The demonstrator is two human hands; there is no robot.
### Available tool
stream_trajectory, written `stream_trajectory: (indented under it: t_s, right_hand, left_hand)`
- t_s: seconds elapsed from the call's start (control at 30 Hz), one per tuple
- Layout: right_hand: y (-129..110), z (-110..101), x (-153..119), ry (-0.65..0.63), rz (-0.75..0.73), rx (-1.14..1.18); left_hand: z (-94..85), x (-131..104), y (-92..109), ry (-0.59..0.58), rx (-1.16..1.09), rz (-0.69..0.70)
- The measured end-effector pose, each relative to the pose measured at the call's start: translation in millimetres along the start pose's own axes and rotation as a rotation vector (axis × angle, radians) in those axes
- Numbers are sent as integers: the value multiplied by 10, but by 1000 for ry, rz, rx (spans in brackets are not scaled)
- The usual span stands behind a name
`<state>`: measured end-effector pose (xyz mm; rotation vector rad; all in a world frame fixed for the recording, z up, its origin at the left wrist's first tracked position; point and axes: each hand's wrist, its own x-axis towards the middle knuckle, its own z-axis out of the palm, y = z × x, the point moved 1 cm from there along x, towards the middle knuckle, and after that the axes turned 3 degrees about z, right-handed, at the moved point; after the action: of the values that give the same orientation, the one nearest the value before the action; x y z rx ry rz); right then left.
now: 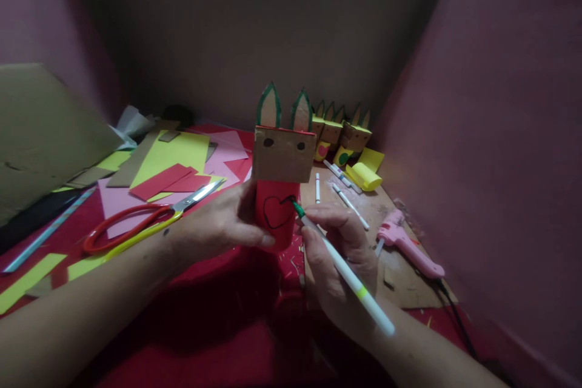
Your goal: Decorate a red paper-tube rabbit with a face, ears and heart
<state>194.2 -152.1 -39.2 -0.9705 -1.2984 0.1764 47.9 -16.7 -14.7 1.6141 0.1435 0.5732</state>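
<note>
From the head view, the figure [284, 160] stands upright in the middle, just above the red cloth [218, 339]; whether its base touches the cloth is hard to tell. It has a red tube [291, 227], a brown box head with two dark eyes, and two pointed ears [270, 108] edged in green. The left hand [231, 218] grips the tube from the side, thumb across its lower front. The right hand [341, 248] is closed around a white marker [352, 282] with a green tip and a yellow-green band, held slanting like a pen. The tip is at the upper right of a dark heart outline [277, 212] on the tube, apparently touching it.

Left of the figure, scissors [177, 208] with red and yellow handles lie partly open beside the left wrist, among red, pink and yellow paper [191, 148] and cardboard strips. A striped stick [50, 230] lies further left, near a big cardboard piece [50, 133].

To the right, a board [409, 294] bears several more markers [350, 206], a curled yellow sheet [367, 177] and a pink glue gun [404, 242] with a dark cord. Behind these, similar eared figures [357, 135] stand close together near the wall
</note>
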Motion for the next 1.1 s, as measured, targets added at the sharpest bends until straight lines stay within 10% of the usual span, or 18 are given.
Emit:
stream_trajectory:
  t_s: [1.1]
  right_hand:
    - [-6, 33, 16, -64, -93, -48]
  left_hand:
    - [28, 4, -45, 9, -116, 6]
